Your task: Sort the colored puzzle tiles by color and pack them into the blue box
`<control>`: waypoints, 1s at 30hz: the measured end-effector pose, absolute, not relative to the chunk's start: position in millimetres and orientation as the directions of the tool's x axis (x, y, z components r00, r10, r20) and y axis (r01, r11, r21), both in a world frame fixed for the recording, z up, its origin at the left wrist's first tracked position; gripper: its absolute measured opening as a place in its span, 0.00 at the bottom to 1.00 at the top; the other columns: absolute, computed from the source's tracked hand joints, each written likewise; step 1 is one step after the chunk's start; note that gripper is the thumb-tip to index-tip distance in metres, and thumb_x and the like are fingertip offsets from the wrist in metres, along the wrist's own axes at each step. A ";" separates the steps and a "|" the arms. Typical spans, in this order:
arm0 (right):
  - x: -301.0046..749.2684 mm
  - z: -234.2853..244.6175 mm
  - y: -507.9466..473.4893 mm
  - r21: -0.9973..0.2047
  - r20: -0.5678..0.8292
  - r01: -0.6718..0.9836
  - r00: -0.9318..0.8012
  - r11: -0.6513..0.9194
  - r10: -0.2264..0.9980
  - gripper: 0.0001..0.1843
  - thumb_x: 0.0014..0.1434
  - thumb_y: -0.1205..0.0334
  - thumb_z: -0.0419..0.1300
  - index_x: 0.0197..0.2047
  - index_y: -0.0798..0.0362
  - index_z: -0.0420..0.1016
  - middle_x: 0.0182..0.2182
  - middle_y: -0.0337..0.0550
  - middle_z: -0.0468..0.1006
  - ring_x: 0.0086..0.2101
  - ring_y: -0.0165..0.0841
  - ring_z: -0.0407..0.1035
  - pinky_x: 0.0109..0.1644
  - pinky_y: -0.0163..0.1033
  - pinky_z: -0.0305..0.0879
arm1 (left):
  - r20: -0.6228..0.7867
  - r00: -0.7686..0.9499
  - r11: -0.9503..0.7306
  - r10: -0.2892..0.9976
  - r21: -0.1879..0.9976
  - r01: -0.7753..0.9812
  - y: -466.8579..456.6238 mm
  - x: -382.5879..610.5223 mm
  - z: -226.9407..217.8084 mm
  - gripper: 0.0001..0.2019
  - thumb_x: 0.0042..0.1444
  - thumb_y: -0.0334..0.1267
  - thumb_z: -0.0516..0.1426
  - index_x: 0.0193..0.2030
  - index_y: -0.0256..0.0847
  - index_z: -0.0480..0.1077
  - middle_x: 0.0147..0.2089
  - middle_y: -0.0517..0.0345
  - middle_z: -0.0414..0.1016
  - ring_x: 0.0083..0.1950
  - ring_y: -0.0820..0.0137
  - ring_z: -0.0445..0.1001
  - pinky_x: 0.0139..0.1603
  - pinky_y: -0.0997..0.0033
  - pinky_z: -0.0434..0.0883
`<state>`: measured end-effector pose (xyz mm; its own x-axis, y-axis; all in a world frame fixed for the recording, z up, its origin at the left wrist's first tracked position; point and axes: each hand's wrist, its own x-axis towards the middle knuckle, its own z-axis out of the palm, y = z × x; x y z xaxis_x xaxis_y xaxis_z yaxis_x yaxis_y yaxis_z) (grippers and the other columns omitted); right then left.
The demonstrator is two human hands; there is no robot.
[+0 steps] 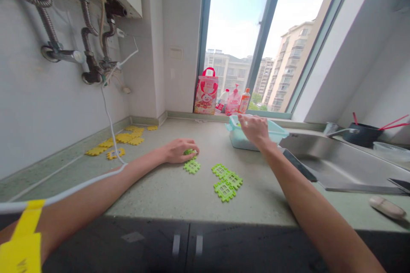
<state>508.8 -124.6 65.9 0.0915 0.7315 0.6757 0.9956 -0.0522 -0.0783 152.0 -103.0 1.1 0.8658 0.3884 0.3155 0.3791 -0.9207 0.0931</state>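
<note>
My left hand (179,151) rests on the counter, its fingers curled over a green notched plastic building tile (190,152) that they partly hide. Just in front of it lies another green tile (191,166). To the right, a group of green tiles with window-like openings (224,190) lies flat on the worktop. My right hand (255,129) is over the pale turquoise plastic basket (245,141), fingers bent down at its left part. A bit of yellow-green shows by those fingertips; what they grip is hidden.
Yellow notched tiles (126,137) lie at the back left. A white cable (110,123) crosses my left forearm. The steel sink (339,166) is at right, with a dark flat object (299,165) by its edge. Bottles (233,102) and a red bag (206,93) stand on the windowsill.
</note>
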 end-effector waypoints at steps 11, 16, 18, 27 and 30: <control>424.7 33.7 -160.3 -0.134 0.199 0.722 -0.652 0.679 0.732 0.16 0.66 0.45 0.63 0.43 0.47 0.85 0.39 0.44 0.85 0.36 0.38 0.78 0.42 0.40 0.68 | 0.300 0.825 -0.872 0.478 0.055 0.486 -102.2 151.8 1.4 0.13 0.63 0.51 0.58 0.40 0.43 0.71 0.45 0.55 0.74 0.40 0.65 0.74 0.43 0.67 0.68; 432.2 44.5 -180.8 -0.126 -0.068 0.909 -0.408 0.398 0.911 0.36 0.48 0.26 0.69 0.45 0.48 0.84 0.36 0.49 0.85 0.33 0.44 0.78 0.35 0.42 0.68 | 0.312 0.797 -0.846 0.517 0.041 0.532 -99.2 151.5 -2.9 0.12 0.62 0.48 0.58 0.35 0.43 0.67 0.41 0.56 0.73 0.37 0.65 0.72 0.40 0.67 0.66; 436.7 50.1 -187.6 -0.107 -0.134 0.925 -0.376 0.364 0.917 0.38 0.44 0.25 0.70 0.46 0.47 0.84 0.36 0.49 0.85 0.34 0.45 0.79 0.35 0.42 0.67 | 0.317 0.800 -0.850 0.510 0.045 0.524 -99.1 151.2 -3.6 0.10 0.62 0.46 0.57 0.35 0.43 0.67 0.40 0.57 0.73 0.37 0.65 0.72 0.39 0.67 0.66; 422.0 35.5 -184.7 -0.147 0.014 0.849 -0.511 0.507 0.859 0.30 0.50 0.56 0.71 0.58 0.49 0.78 0.44 0.47 0.84 0.38 0.41 0.78 0.41 0.41 0.69 | 0.297 0.793 -0.842 0.532 0.093 0.531 -100.2 150.1 0.0 0.10 0.67 0.41 0.50 0.39 0.44 0.71 0.41 0.56 0.75 0.39 0.64 0.73 0.43 0.66 0.67; 413.6 24.8 -179.2 -0.182 0.193 0.768 -0.585 0.615 0.788 0.33 0.52 0.58 0.70 0.61 0.49 0.74 0.45 0.47 0.82 0.41 0.40 0.77 0.47 0.42 0.70 | 0.300 0.780 -0.835 0.549 0.158 0.527 -96.6 149.2 -1.2 0.16 0.70 0.44 0.46 0.43 0.43 0.73 0.44 0.54 0.76 0.43 0.63 0.75 0.48 0.64 0.69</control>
